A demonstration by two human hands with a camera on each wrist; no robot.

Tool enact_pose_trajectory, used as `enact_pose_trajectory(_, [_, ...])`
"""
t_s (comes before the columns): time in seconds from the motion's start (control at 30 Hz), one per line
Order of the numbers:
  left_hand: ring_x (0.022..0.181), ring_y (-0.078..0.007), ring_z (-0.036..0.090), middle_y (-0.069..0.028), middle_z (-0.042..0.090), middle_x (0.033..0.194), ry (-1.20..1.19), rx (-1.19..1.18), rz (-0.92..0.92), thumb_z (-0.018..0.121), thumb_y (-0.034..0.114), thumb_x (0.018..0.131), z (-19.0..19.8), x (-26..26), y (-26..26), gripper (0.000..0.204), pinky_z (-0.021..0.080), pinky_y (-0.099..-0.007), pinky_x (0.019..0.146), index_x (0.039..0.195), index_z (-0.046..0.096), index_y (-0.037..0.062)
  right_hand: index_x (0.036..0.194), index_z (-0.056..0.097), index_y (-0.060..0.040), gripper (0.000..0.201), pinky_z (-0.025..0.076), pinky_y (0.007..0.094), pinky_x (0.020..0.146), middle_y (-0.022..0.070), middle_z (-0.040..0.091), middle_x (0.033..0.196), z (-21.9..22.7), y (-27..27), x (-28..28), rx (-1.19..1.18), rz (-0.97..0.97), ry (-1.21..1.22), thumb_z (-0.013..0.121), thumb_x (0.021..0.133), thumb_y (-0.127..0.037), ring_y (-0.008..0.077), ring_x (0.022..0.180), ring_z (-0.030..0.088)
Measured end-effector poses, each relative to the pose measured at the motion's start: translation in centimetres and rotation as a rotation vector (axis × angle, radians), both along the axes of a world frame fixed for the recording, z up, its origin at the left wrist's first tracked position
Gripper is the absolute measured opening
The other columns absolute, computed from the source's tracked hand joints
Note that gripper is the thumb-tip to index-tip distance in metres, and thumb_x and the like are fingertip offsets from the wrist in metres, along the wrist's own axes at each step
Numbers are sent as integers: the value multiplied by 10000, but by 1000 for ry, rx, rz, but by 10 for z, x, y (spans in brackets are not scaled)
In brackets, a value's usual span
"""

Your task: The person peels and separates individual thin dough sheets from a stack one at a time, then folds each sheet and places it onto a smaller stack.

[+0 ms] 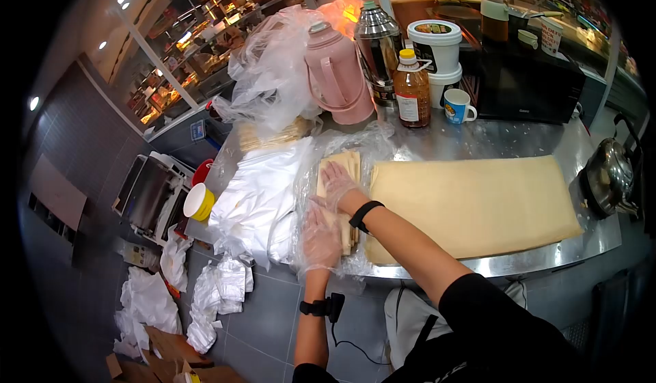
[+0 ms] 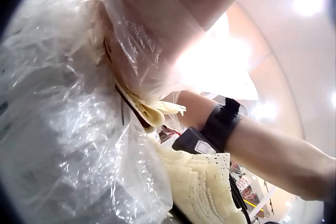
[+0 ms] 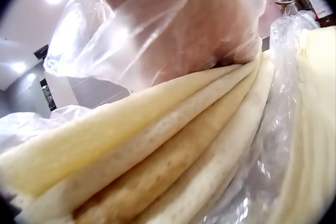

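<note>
Both hands wear thin clear plastic gloves and lie on a narrow stack of folded flatbread sheets point(image 1: 348, 241) near the table's front edge. My right hand point(image 1: 338, 183) rests across the stack's far half with its fingers extended. Along the near left side, my left hand point(image 1: 321, 241) lies with its fingers pointing away from me. Clear plastic film point(image 1: 305, 198) spreads under and around the stack. In the right wrist view the layered folds point(image 3: 168, 155) show pale and browned faces below the glove. A wide pile of pale yellow flatbread sheets point(image 1: 471, 205) lies to the right.
White plastic bags point(image 1: 260, 198) lie left of the film. Behind stand a pink thermos point(image 1: 336, 75), a steel flask point(image 1: 378, 45), an oil bottle point(image 1: 412, 92), white tubs point(image 1: 437, 45), a mug point(image 1: 458, 106) and a black microwave point(image 1: 523, 92). A steel kettle point(image 1: 605, 176) sits right.
</note>
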State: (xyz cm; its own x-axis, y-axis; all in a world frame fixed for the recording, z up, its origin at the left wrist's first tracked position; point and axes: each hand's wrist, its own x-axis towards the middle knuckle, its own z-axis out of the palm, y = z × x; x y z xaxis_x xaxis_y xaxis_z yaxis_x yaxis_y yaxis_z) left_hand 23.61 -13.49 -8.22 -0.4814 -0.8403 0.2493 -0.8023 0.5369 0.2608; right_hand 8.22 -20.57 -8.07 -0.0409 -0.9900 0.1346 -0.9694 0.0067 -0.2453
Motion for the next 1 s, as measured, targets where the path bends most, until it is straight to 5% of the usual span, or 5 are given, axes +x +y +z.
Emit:
enact_pose_trajectory(0.4, [1380,-436,380,-337,384,1474,23,103,-21,534,735,845,4,7,-1,1090,300,-450,1150,1486,275,-107,1544,289,-60,952,105,505,1206,187,216,1619,20,3,-11,30,28,0,379,897,-752,375,1492,178])
enact_pose_trajectory(0.63, [1391,-416,378,-301,399,1488,-248,-36,-2,454,780,849,-3,7,-11,1104,308,-428,1149,1468,304,-122,1036,767,-84,447,491,377,933,197,712,1109,-70,-32,-28,180,214,-98,716,787,-452,287,1163,616])
enact_pose_trajectory(0.7, [1409,-371,371,-255,400,1509,-371,-47,108,481,668,904,38,-16,30,920,275,-438,1175,1435,413,-80,1138,712,-69,553,482,432,889,158,689,1176,48,89,-60,336,417,-312,581,875,-537,363,1034,628])
enact_pose_trajectory(0.8, [1346,-387,444,-242,500,1427,-149,-305,-99,547,463,938,40,-26,67,650,296,-463,1157,1345,537,-44,1161,681,-8,623,478,464,895,200,668,1208,49,153,-120,166,390,-315,484,913,-544,386,1042,633])
enact_pose_trajectory(1.0, [1288,-367,513,-204,574,1359,-234,73,-586,542,366,968,62,-113,169,447,366,-449,1109,1259,636,39,974,666,4,469,538,463,809,208,705,963,44,372,-286,170,-411,-154,490,938,-429,334,923,685])
